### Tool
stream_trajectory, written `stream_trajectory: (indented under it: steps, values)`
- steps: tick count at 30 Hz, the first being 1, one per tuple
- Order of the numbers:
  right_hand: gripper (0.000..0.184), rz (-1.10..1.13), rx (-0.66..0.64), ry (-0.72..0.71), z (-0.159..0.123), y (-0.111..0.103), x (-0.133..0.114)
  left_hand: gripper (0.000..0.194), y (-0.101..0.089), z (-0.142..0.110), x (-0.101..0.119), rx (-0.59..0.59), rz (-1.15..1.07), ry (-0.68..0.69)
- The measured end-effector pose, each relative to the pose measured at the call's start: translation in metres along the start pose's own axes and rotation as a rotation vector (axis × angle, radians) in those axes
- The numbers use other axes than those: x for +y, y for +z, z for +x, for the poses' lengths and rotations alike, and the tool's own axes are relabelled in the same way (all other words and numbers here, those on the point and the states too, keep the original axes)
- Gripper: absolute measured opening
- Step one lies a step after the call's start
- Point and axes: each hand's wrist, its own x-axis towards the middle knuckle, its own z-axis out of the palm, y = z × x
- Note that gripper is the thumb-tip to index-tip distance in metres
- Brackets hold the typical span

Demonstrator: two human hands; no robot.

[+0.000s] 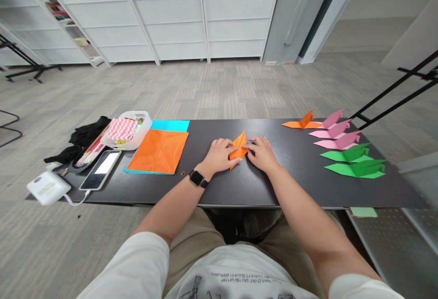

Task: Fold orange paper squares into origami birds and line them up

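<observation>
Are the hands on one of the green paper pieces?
No, the left hand and right hand both have fingers on the folded orange paper.

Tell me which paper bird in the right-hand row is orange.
Only the leftmost paper bird is orange; the others are three pink birds and two green birds.

white cabinets [171, 16] stand in a row along the far side, beside a grey column [289, 20]. the carpeted floor [181, 86] is grey and streaked. nearer is a dark bench [296, 153], and at the far left stands a black frame [34, 67].
</observation>
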Motion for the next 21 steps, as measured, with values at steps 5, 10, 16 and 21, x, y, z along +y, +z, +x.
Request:
stream_trajectory:
  steps: [5, 10, 16, 21]
  values:
    - [0.021, 0.020, -0.014, -0.007, -0.001, -0.003, -0.001, 0.043, -0.004, 0.001, 0.004, -0.030, -0.044, 0.024]
    - [0.012, 0.059, -0.039, -0.046, -0.003, -0.007, -0.009, 0.038, -0.002, 0.002, 0.001, -0.046, -0.091, 0.049]
    - [0.015, 0.084, -0.054, -0.067, -0.003, -0.005, -0.010, 0.034, 0.003, 0.003, -0.008, -0.062, -0.115, 0.038]
    - [0.015, 0.073, -0.062, -0.064, 0.000, -0.002, -0.010, 0.030, 0.003, 0.005, -0.009, -0.068, -0.146, 0.000]
